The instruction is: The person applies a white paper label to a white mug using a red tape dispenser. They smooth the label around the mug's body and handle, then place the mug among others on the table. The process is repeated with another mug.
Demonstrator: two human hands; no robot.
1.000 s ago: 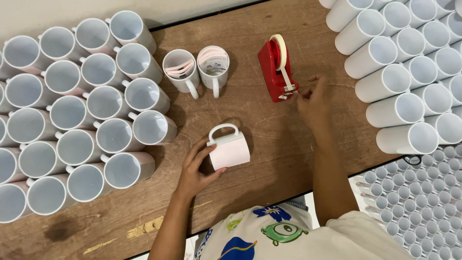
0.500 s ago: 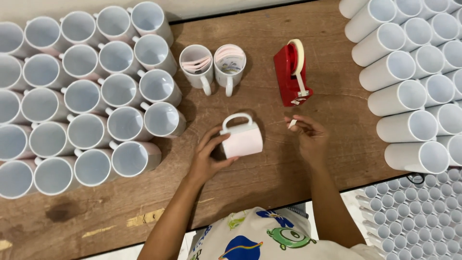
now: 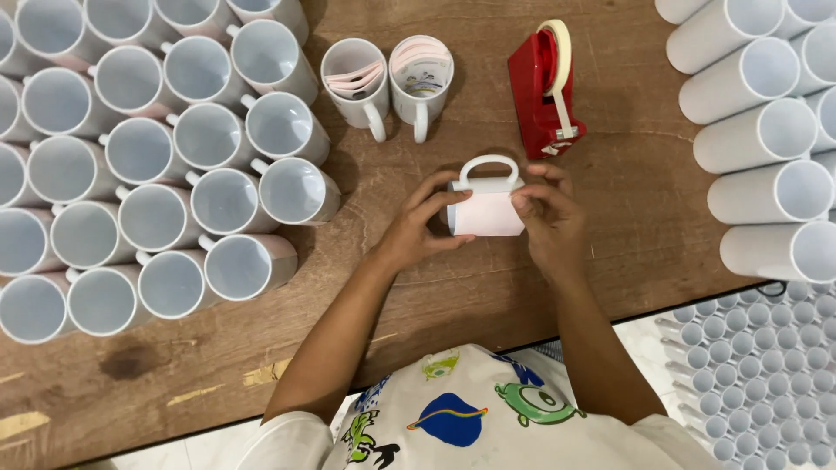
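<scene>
A white mug (image 3: 486, 204) wrapped in pale pink paper lies on its side on the brown wooden table (image 3: 418, 296), handle pointing away from me. My left hand (image 3: 418, 228) grips its left side. My right hand (image 3: 544, 213) presses on its right edge, fingers curled over the paper. A red tape dispenser (image 3: 544, 87) stands just beyond the mug. Whether my right fingers hold a piece of tape cannot be seen.
Two upright mugs (image 3: 387, 78) with paper sheets rolled inside stand behind the wrapped mug. Several white mugs (image 3: 157, 174) lie in rows on the left. More mugs (image 3: 766, 139) are stacked on the right. A tray of small white tubes (image 3: 758, 383) sits below the table's right edge.
My right hand left the tape dispenser and came down onto the mug's right side. The left hand stayed on the mug, which now sits between both hands.
</scene>
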